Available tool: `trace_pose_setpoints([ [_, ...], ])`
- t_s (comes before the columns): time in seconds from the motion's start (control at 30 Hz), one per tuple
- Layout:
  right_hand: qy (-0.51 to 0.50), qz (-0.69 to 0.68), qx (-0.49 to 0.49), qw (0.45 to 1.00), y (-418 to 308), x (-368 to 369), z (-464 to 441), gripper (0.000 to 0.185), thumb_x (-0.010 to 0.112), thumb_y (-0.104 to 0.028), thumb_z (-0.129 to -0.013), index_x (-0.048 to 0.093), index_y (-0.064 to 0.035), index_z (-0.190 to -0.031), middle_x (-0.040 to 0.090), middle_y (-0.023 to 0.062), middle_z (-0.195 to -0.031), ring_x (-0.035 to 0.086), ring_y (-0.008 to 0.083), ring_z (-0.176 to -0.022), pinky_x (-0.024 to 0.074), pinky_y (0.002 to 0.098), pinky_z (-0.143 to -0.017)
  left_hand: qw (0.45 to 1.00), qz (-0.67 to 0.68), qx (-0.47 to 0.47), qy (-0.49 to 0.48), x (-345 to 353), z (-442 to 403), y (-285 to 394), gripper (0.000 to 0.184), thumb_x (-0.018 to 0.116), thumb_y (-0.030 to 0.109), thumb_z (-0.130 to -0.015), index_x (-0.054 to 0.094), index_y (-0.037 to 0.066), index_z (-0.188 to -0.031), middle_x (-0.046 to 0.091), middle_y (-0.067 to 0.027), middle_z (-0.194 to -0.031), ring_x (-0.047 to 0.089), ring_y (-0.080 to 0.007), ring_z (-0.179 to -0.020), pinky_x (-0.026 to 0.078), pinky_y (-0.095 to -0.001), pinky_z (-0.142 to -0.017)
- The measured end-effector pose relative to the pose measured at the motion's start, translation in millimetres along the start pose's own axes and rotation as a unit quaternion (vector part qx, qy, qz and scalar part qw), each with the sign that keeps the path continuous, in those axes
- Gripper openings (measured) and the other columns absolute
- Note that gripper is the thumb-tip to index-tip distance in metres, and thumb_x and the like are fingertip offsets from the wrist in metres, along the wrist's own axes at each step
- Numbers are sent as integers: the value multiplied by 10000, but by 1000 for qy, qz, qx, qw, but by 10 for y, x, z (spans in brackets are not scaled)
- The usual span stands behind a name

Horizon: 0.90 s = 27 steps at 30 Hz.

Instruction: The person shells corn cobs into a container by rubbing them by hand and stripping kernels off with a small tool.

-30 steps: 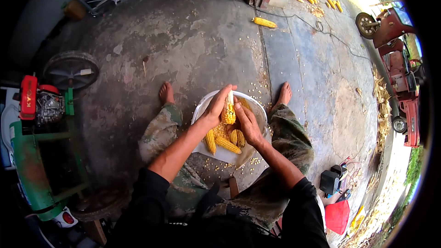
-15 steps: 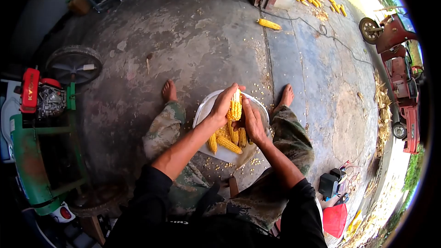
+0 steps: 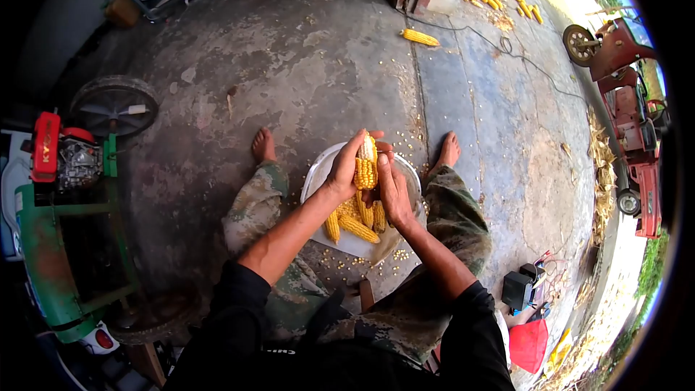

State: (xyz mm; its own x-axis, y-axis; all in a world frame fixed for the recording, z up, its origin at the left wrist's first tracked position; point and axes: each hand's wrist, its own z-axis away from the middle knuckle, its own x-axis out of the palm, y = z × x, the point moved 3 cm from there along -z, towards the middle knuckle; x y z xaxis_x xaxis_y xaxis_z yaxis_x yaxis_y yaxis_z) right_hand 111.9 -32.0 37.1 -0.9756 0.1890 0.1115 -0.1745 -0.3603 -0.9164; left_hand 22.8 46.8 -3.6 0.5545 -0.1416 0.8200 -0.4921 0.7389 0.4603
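Note:
An ear of corn (image 3: 367,171) is held upright between my two hands, its far end stripped to the pale cob and its near end still covered in yellow kernels. My left hand (image 3: 346,168) wraps round its left side. My right hand (image 3: 392,187) presses against its right side with the thumb near the kernels; some of its fingers are hidden behind the ear. Below the hands stands a white basin (image 3: 313,178) between my feet. Several more ears of corn (image 3: 359,228) lie in it on loose kernels.
Loose kernels (image 3: 340,264) are scattered on the concrete floor round the basin. One ear (image 3: 420,37) lies farther off, by a dark cable (image 3: 506,46). A green machine with a red engine (image 3: 46,148) stands left; a black box (image 3: 517,291) and a red vehicle (image 3: 627,94) are right.
More kernels are gone from the far end of the held ear, baring more pale cob. My hands stay round it over the basin. The view has shifted slightly.

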Motion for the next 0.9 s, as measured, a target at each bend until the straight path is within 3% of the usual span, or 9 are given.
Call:
trace_pose_setpoints([
  [0.2,81,97,-69,990,135,-7,-158,628,353,-542,-1036,591,40,-1044,568,49,-703,555,121,-549,415,285,-487,994,-71,61,61,-13,-12,2,532,506,500,-995,556,30,-1239,647,-75,-960,627,-173,-894,515,-318,-819],
  [0.43,96,204,-176,958,213,-92,-248,553,342,-456,-1063,593,14,-919,564,78,-632,547,144,-506,411,310,-474,971,-171,88,139,-78,-39,-10,528,587,506,-961,615,17,-1158,641,-50,-932,634,-138,-862,518,-274,-772],
  [0.47,82,199,-133,967,222,-110,-240,514,360,-403,-1063,598,52,-1040,607,190,-743,612,273,-663,461,374,-608,972,-166,88,143,-74,-35,-15,529,584,505,-963,619,14,-1154,642,-46,-928,635,-137,-857,519,-275,-764],
  [0.53,84,168,-131,973,259,-89,-235,549,323,-430,-1073,596,11,-895,523,54,-540,529,153,-458,405,328,-452,972,-161,86,147,-80,-23,-20,530,580,505,-964,623,10,-1149,643,-43,-924,636,-136,-853,520,-275,-757],
  [0.67,94,203,-177,958,234,-92,-237,545,323,-432,-1072,603,12,-923,551,58,-582,546,149,-470,418,312,-453,976,-162,60,132,-108,-25,-24,521,580,494,-968,622,13,-1164,643,-47,-955,625,-131,-869,516,-271,-766],
  [0.73,69,60,-81,993,87,-44,-162,579,302,-458,-1069,603,22,-954,581,68,-632,565,147,-482,441,292,-457,977,-163,60,125,-75,-24,-2,515,579,490,-969,622,15,-1166,642,-49,-966,623,-130,-870,515,-270,-768],
  [0.83,29,56,-44,997,122,-80,-178,631,285,-504,-1059,601,36,-980,601,81,-682,581,152,-495,463,280,-465,982,-140,45,123,-83,11,1,494,573,471,-976,622,21,-1174,631,-47,-954,621,-135,-863,515,-274,-769],
  [0.87,21,67,-35,997,201,-99,-213,661,328,-519,-1047,621,66,-1143,613,97,-697,601,160,-528,475,304,-511,971,-176,76,144,-108,20,14,484,569,461,-980,618,23,-1182,621,-43,-937,616,-138,-866,509,-277,-775],
  [0.9,49,73,-34,996,249,-72,-219,657,360,-518,-1039,613,80,-1140,620,111,-702,609,167,-551,484,320,-545,960,-208,104,155,-86,-6,-5,475,564,450,-985,613,25,-1191,611,-39,-920,611,-141,-868,504,-280,-780],
])
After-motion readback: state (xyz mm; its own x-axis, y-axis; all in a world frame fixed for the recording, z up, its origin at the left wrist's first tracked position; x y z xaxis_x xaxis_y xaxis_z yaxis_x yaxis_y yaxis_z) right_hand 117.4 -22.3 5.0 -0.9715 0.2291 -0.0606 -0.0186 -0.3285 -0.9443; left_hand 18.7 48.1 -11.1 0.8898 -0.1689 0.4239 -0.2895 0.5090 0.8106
